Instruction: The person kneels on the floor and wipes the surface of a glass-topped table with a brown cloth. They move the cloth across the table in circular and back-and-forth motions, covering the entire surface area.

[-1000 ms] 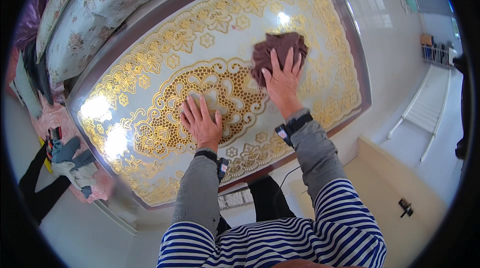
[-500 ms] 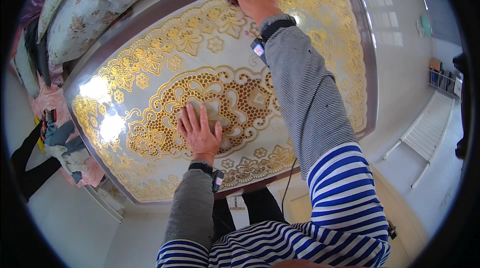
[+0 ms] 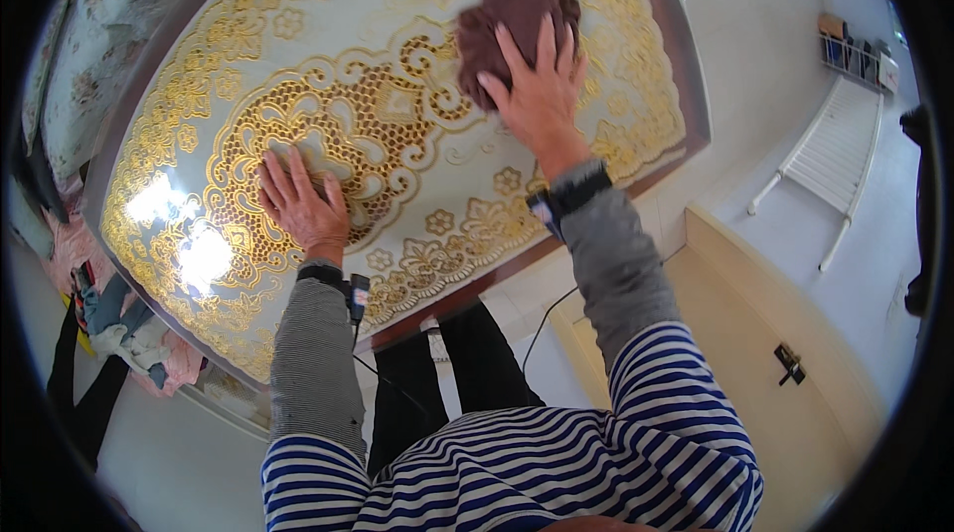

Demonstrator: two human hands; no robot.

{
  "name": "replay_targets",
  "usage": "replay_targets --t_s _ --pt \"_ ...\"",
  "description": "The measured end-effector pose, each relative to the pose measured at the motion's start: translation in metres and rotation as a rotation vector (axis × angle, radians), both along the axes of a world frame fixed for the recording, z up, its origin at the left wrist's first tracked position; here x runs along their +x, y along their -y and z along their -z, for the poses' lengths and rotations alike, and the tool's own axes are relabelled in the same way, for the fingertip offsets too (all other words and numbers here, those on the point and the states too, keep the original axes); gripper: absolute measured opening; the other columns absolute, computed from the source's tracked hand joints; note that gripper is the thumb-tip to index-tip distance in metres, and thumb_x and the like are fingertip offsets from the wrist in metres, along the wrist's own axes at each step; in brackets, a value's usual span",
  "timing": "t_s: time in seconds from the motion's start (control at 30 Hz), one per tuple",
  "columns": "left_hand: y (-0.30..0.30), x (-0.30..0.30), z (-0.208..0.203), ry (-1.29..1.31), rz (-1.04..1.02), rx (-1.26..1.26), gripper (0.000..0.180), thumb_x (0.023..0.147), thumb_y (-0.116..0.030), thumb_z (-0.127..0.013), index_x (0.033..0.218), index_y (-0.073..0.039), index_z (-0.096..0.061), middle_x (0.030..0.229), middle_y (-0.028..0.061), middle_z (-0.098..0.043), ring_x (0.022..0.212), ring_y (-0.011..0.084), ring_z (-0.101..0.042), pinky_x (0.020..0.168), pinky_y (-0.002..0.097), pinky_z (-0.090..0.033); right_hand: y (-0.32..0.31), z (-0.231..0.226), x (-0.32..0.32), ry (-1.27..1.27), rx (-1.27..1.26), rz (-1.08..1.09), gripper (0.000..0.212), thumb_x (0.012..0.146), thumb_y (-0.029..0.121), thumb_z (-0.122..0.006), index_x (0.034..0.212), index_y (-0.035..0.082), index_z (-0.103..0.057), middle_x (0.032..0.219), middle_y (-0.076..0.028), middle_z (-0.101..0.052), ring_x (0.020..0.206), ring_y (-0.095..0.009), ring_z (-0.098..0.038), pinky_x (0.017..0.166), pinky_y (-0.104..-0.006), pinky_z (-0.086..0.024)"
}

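Note:
A dark brown cloth (image 3: 517, 30), bunched up, lies on the patterned tabletop toward its right side. My right hand (image 3: 542, 90) bears down on it from above, fingers spread over the folds and holding it against the surface. Farther left, my left hand (image 3: 306, 204) rests flat on the gold-and-brown centre pattern, fingers apart and nothing in them. Under both hands is a table (image 3: 348, 20) covered with a glossy white sheet with gold flowers. Each wrist wears a dark band with a small device.
Folded floral bedding (image 3: 99, 65) lies past the table's left edge, with a heap of clothes (image 3: 129, 328) below it. To the right are a white slatted rack (image 3: 825, 150), a wire basket of small items (image 3: 855, 55) and a door with a dark handle (image 3: 788, 363).
My right hand has drawn the brown cloth from the far edge of the table back toward me. The whole view has shifted; my left hand still lies flat on the centre pattern.

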State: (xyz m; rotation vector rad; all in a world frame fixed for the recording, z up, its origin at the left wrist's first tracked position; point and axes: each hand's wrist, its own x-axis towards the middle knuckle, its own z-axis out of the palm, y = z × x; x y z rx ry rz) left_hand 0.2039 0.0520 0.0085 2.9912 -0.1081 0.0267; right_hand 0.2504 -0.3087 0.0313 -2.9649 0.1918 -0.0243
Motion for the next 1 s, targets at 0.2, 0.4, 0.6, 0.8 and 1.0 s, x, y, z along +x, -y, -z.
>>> replay_targets --t_s 0.2,0.4,0.6,0.8,1.0 --pt "-0.001 -0.001 0.004 0.006 -0.002 0.053 0.068 0.103 -0.044 -0.052 0.163 -0.016 -0.035 0.172 0.0173 -0.023 0.158 0.0395 -0.021 0.127 0.0553 -0.013 0.039 -0.022 -0.207 -0.11 -0.052 0.171 0.069 0.09 0.052 -0.073 0.152 0.029 -0.055 0.166 -0.028 -0.024 0.15 -0.054 -0.023 0.12 -0.0689 -0.019" --pt "-0.003 0.0 0.007 0.054 0.029 0.025 0.067 0.103 -0.043 -0.051 0.163 -0.016 -0.035 0.171 0.0178 -0.025 0.157 0.0411 -0.022 0.126 0.055 -0.017 0.056 -0.007 -0.287 -0.096 0.023 0.228 0.066 0.097 0.045 -0.068 0.156 0.022 -0.05 0.167 -0.033 -0.016 0.151 -0.059 -0.017 0.12 -0.0689 -0.018" --pt "0.0 0.0 0.002 0.024 -0.004 0.012 0.071 0.101 -0.045 -0.053 0.163 -0.015 -0.036 0.171 0.0192 -0.024 0.157 0.0421 -0.022 0.124 0.0589 -0.018 0.042 -0.006 -0.241 -0.05 -0.028 0.178 0.068 0.099 0.043 -0.067 0.159 0.02 -0.046 0.166 -0.034 -0.016 0.149 -0.061 -0.016 0.119 -0.0704 -0.019" --pt "0.0 -0.001 -0.002 -0.071 -0.03 -0.009 0.075 0.098 -0.047 -0.059 0.162 -0.015 -0.036 0.171 0.0208 -0.022 0.157 0.0435 -0.02 0.123 0.0617 -0.017 0.015 0.004 -0.151 -0.089 -0.081 0.164 0.073 0.098 0.047 -0.067 0.161 0.021 -0.041 0.166 -0.035 -0.013 0.148 -0.062 -0.016 0.118 -0.0718 -0.019" --pt "-0.002 -0.001 -0.004 -0.085 -0.033 -0.096 0.075 0.097 -0.045 -0.063 0.161 -0.016 -0.037 0.171 0.0214 -0.022 0.155 0.046 -0.021 0.12 0.0658 -0.019 -0.019 0.013 -0.05 -0.011 -0.099 0.165 0.075 0.099 0.05 -0.065 0.162 0.021 -0.038 0.165 -0.037 -0.012 0.146 -0.064 -0.016 0.116 -0.0747 -0.019"
